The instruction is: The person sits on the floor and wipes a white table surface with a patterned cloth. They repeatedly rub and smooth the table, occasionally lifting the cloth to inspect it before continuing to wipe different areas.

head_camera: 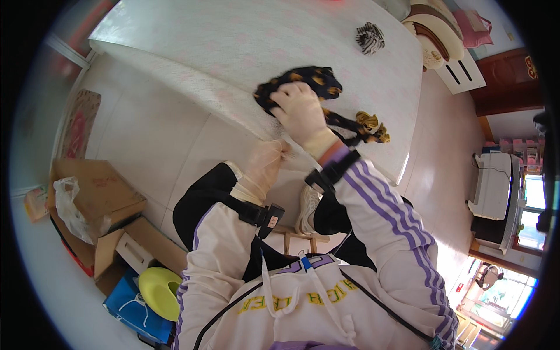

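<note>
A black cloth garment with orange-yellow patches (321, 81) lies bunched on a table covered with a pale, pink-patterned cloth (218, 57). My right hand (302, 109), in a thin pale glove, is on the garment's near left part, its fingers curled into the fabric. A narrow dark piece with mustard ruffled ends (372, 124) stretches to the right from beneath that hand. My left hand (269, 159), gloved too, is at the table's near edge by the hanging cloth, away from the garment; its fingertips are blurred. Farther back on the table is a crumpled black-and-white striped cloth (370, 38).
Open cardboard boxes (98, 188) with a plastic bag (72, 210) stand at the left. Near them are a blue bag (135, 306) and a yellow-green plastic object (159, 293). A cream sofa or chair (435, 39) is at the upper right. Part of a wooden stool (297, 236) shows beneath me.
</note>
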A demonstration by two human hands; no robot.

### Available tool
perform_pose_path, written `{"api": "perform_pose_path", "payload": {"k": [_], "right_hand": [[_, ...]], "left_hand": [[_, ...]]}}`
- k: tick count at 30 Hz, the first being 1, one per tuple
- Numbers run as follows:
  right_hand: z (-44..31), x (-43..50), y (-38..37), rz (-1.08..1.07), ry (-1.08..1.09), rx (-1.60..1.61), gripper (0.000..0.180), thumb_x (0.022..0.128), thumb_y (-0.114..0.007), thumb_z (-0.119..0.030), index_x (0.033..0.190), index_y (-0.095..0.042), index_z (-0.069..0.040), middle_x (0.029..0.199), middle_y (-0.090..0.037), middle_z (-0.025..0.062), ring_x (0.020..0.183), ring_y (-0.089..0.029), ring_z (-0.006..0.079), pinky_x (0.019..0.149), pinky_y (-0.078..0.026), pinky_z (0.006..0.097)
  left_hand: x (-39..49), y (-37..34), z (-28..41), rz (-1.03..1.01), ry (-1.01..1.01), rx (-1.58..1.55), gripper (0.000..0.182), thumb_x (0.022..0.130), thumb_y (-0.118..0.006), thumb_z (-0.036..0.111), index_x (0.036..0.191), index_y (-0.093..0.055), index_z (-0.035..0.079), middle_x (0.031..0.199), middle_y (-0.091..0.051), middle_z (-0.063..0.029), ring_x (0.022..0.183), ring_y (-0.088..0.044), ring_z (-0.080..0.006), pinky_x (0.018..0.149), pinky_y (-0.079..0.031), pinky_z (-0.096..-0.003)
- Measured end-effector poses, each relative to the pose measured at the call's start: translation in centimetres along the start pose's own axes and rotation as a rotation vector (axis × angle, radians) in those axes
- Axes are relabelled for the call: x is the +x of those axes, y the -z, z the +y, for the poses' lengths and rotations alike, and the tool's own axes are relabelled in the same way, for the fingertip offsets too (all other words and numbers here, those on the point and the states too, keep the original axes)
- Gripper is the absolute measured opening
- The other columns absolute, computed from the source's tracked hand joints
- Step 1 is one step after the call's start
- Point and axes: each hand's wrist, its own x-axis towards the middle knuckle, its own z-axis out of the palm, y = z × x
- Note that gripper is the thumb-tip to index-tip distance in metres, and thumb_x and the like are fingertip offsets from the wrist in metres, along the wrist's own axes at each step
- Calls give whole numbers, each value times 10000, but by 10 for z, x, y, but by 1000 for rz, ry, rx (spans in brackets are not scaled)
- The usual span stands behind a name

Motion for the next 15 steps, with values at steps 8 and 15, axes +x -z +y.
{"api": "perform_pose_path", "payload": {"k": [8, 15], "right_hand": [[-15, 47, -12, -211, 79, -3, 368, 842, -663, -268, 1187, -650, -141, 1257, -573, 77, 1184, -529, 300, 1011, -431, 426], [39, -88, 59, -133, -40, 19, 470, 730, -705, -145, 1194, -629, -137, 1289, -572, 62, 1207, -514, 321, 1012, -418, 466]], "left_hand": [[-2, 1, -1, -70, 41, 188, 146, 856, -590, 83, 943, -699, 38, 782, -674, -169, 733, -671, -324, 660, -517, -384], [2, -10, -10, 16, 404, -404, 119, 834, -699, 139, 817, -682, 23, 697, -608, -54, 613, -565, -178, 578, -453, -316]]}}
